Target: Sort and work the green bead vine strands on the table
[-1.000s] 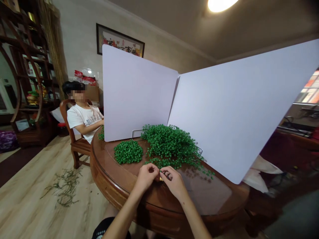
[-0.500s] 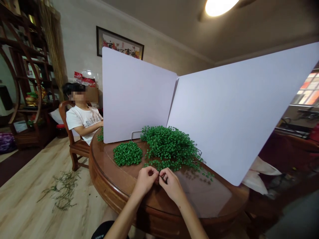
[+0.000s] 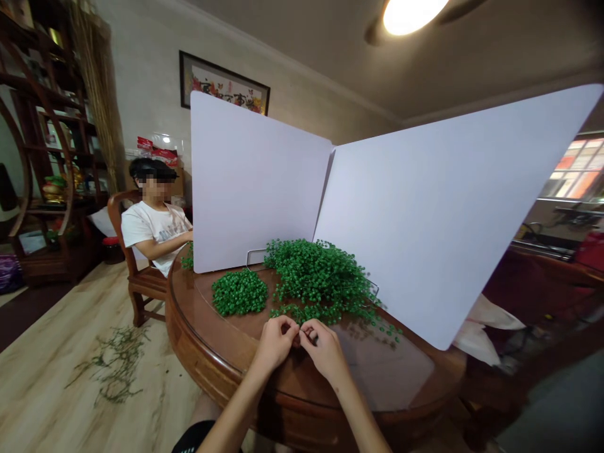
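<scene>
My left hand [image 3: 278, 340] and my right hand [image 3: 321, 345] meet fingertip to fingertip above the near part of the round wooden table [image 3: 212, 352]. Each is closed in a pinch; whatever lies between the fingertips is too small to make out. Just beyond them spreads a big loose heap of green plastic-looking sprigs [image 3: 321, 270] with small round heads. To its left sits a smaller, tighter pile of green heads [image 3: 240, 292]. Some stray sprigs trail off the big heap toward the right.
Two white panels [image 3: 259, 182] stand upright at the back of the table, with wire stands at their feet. A person in a white shirt [image 3: 158, 226] sits beyond on a wooden chair [image 3: 136, 277]. Thin green stems [image 3: 116, 365] lie scattered on the floor at left.
The view has shifted slightly. Both hands stay in nearly the same place, still pinched close together. The seated person's head has turned a little.
</scene>
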Available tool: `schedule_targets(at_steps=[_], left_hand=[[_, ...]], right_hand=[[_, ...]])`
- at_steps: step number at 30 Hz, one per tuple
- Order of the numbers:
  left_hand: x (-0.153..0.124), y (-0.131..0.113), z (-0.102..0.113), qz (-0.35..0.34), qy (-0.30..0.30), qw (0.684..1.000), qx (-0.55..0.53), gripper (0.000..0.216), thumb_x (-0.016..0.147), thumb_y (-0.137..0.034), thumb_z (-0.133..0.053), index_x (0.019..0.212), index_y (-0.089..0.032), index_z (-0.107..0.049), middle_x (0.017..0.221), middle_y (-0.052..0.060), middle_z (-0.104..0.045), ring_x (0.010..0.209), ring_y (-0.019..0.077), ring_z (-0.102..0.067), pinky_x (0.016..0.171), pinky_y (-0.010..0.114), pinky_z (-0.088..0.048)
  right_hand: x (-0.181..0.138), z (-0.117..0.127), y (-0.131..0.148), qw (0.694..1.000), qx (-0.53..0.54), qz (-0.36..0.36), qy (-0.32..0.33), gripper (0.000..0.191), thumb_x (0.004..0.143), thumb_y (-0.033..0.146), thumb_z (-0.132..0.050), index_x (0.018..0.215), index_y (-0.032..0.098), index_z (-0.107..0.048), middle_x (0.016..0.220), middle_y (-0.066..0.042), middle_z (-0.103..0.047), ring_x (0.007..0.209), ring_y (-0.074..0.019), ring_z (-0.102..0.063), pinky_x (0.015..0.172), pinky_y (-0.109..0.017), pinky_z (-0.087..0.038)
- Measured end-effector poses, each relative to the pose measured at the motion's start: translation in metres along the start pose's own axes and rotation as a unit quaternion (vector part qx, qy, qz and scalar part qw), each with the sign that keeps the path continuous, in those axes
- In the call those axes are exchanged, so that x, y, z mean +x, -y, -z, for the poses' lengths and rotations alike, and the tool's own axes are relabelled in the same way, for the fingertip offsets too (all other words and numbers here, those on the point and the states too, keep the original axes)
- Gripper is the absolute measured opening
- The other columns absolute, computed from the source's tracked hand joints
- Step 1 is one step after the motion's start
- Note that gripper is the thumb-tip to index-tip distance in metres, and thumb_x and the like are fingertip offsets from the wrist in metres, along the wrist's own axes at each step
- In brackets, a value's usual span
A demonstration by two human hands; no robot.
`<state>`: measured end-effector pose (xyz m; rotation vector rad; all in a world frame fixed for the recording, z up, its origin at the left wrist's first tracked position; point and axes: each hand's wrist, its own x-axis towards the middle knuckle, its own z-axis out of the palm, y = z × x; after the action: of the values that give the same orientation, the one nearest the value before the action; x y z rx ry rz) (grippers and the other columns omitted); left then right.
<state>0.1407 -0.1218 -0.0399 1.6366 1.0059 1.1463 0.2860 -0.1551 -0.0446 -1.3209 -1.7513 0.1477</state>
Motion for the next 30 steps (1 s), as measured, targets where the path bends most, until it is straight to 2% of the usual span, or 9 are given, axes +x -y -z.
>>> schedule_targets(at_steps=[8,15,18,22,26,30], left_hand=[[-0.002,-0.004,-0.003,0.017,-0.015,0.999,-0.041,0.022,0.077,-0.037,-0.056,0.072,-0.016,-0.059,0.059,0.004,-0.065,0.054,0.0179,-0.064,0.057,0.027,-0.050],[-0.002,-0.002,0.000,-0.002,-0.029,0.998,-0.051,0.024,0.077,-0.037,-0.058,0.070,-0.015,-0.059,0.061,0.004,-0.064,0.057,0.0174,-0.063,0.058,0.027,-0.049],[-0.001,0.001,0.002,-0.019,-0.037,0.998,-0.045,0.024,0.077,-0.037,-0.060,0.069,-0.014,-0.061,0.063,0.004,-0.063,0.060,0.0169,-0.062,0.060,0.026,-0.049],[-0.001,0.002,0.002,-0.009,-0.006,0.995,-0.095,0.025,0.076,-0.038,-0.061,0.071,-0.014,-0.061,0.063,0.003,-0.063,0.059,0.0168,-0.061,0.059,0.027,-0.050],[-0.001,0.001,0.003,-0.009,-0.003,0.997,-0.081,0.024,0.077,-0.037,-0.059,0.071,-0.014,-0.061,0.063,0.003,-0.062,0.059,0.0168,-0.060,0.060,0.027,-0.049],[-0.002,-0.001,0.003,-0.037,-0.031,0.999,0.015,0.020,0.078,-0.031,-0.057,0.070,-0.015,-0.063,0.068,0.004,-0.066,0.067,0.0173,-0.060,0.065,0.026,-0.045]], right_hand=[[0.002,0.003,0.001,0.999,0.030,-0.006,-0.020,0.014,0.085,0.029,-0.053,0.077,0.022,-0.062,0.072,-0.002,-0.067,0.068,-0.0180,-0.062,0.064,-0.025,-0.047],[0.001,-0.003,0.004,0.999,0.003,0.007,-0.041,0.012,0.084,0.026,-0.053,0.074,0.022,-0.058,0.070,-0.001,-0.063,0.066,-0.0166,-0.058,0.063,-0.024,-0.046],[-0.001,-0.004,0.007,0.999,-0.003,0.018,-0.031,0.007,0.081,0.021,-0.054,0.083,0.022,-0.061,0.077,-0.001,-0.062,0.064,-0.0150,-0.056,0.062,-0.023,-0.046],[-0.001,0.000,0.010,1.000,0.009,0.017,-0.001,0.022,0.083,0.020,-0.051,0.100,0.023,-0.065,0.087,-0.003,-0.063,0.067,-0.0148,-0.056,0.064,-0.023,-0.046],[0.000,0.002,0.011,0.999,0.004,0.020,0.024,0.017,0.084,0.019,-0.050,0.084,0.022,-0.066,0.078,-0.001,-0.060,0.066,-0.0146,-0.055,0.061,-0.023,-0.043],[0.001,-0.002,0.010,1.000,-0.020,0.000,-0.009,0.012,0.080,0.020,-0.053,0.072,0.021,-0.061,0.069,0.001,-0.055,0.059,-0.0133,-0.050,0.059,-0.023,-0.040]])
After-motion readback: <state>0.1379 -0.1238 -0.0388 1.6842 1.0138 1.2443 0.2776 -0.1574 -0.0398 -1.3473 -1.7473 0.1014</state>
